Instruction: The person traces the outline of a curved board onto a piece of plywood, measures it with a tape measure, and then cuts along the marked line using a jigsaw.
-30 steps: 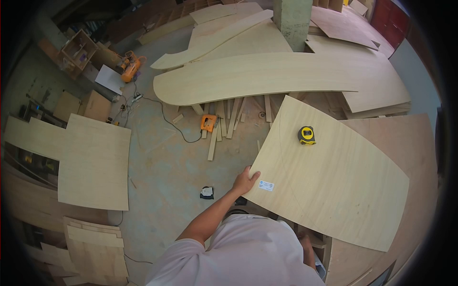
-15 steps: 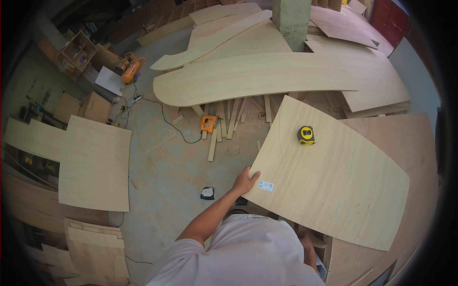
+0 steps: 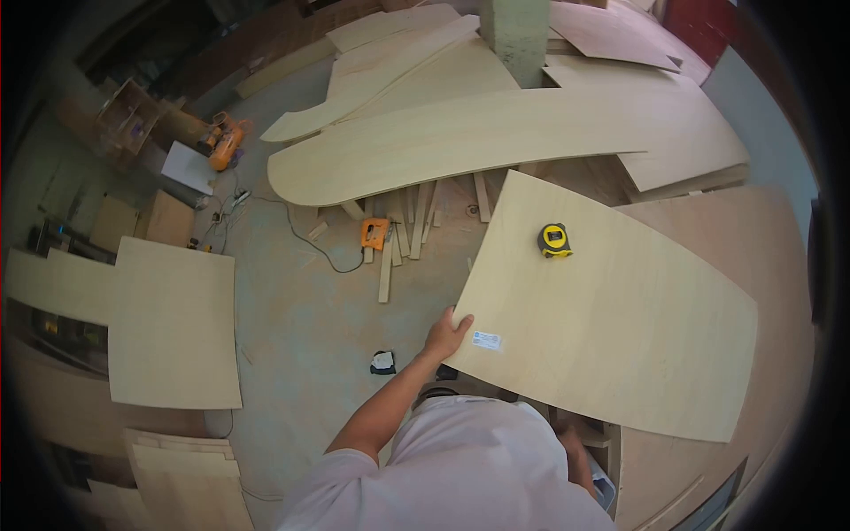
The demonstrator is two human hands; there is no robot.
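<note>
My left hand (image 3: 449, 335) grips the left edge of a pale plywood panel (image 3: 620, 327), its thumb on top near a small white label (image 3: 486, 340). On the panel's upper part rests a yellow and black tape measure (image 3: 555, 241). Beyond the panel's near edge, beside my shirt, my right hand (image 3: 572, 437) shows only in part. Its fingers are hidden, so I cannot say whether it holds anything. The panel lies on top of a larger brownish board (image 3: 708, 221).
An orange jigsaw (image 3: 374, 234) lies among wood strips (image 3: 385, 274) on the floor. Long curved plywood pieces (image 3: 398, 155) are stacked ahead, by a concrete pillar (image 3: 515, 44). More panels (image 3: 174, 323) stand at left, near an orange compressor (image 3: 227, 142). A dark, white-labelled object (image 3: 382, 362) is on the floor.
The camera view has turned slightly, shifting most of the scene a little left. My left hand keeps its hold on the panel, and the tape measure stays on it.
</note>
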